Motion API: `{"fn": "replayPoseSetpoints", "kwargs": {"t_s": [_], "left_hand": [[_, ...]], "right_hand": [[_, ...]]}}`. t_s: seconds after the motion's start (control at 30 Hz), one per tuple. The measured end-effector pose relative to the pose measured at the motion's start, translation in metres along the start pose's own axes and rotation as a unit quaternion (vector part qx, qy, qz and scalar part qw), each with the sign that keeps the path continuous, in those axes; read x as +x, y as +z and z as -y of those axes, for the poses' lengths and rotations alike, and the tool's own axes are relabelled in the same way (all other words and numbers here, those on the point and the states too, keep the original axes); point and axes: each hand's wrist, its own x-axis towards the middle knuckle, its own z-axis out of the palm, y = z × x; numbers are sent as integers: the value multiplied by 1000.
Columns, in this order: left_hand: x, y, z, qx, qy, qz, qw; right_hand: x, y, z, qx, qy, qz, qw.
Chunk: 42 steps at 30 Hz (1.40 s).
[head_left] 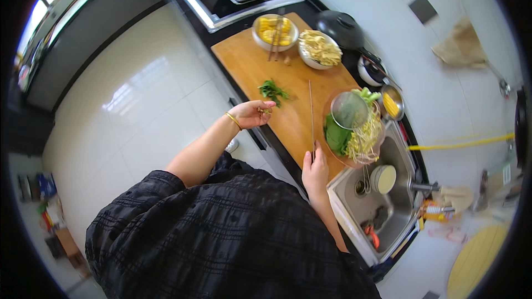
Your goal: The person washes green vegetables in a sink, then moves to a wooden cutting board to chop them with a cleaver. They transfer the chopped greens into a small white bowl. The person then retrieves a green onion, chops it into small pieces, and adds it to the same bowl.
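Observation:
A knife (311,113), its blade seen edge-on as a thin line, stands over the wooden cutting board (244,58). My right hand (316,173) is closed round its handle at the near right part of the board. At the board's left edge, my left hand (252,114) has its fingers curled together on small pale-green pieces, which look like stem ends but are partly hidden. Just beyond those fingertips lies a small pile of chopped green leaves (271,89) on the wood.
Bowls of corn pieces (275,36), with chopsticks across, and yellowish strips (318,50) stand at the far end. To the right is a basin of bean sprouts (363,139) and greens, then a sink (396,227). A lidded black pot (341,29) and a stove (210,0) lie beyond.

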Motion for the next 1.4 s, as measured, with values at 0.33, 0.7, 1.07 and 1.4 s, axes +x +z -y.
{"fn": "replayPoseSetpoints", "kwargs": {"t_s": [0.33,0.7,1.07,1.4], "left_hand": [[-131,-25,-1,-42,140,19,989],[-341,-141,103,-178,430,-145,873],[-575,-270,227,-393,626,-268,617],[-756,-384,283,-529,659,-336,416]], "right_hand": [[61,80,-23,-152,44,37,987],[66,102,85,-194,-270,36,942],[-214,314,450,165,-321,792,493],[-410,394,595,122,-3,917,380]]}}
